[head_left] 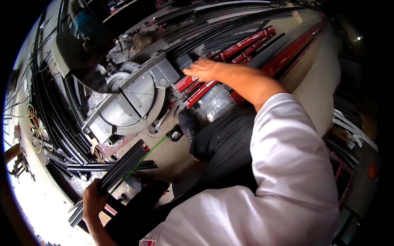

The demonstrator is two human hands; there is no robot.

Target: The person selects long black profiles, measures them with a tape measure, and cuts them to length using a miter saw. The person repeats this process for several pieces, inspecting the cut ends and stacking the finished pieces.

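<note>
My left hand [94,201], at the lower left, is wrapped round a long dark metal profile [127,162] with a red mark near its far end. A green tape-measure blade [154,146] runs along the profile to a black tape measure [175,134] on the floor. My right hand [202,69] reaches forward, fingers curled, beside a small dark grey block [184,61] at the right end of the saw fence. Whatever its fingers hold, if anything, is hidden. Ahead stands a mitre saw with a grey round table [141,96] and a raised dark saw head [84,53].
Red-wrapped profiles [242,44] lie beyond my right hand. Long black profiles [53,110] line the left side. Metal shavings surround the saw. A clear plastic bag [217,102] lies near my shoe [188,123]. Tangled yellow cord [36,127] is at the far left.
</note>
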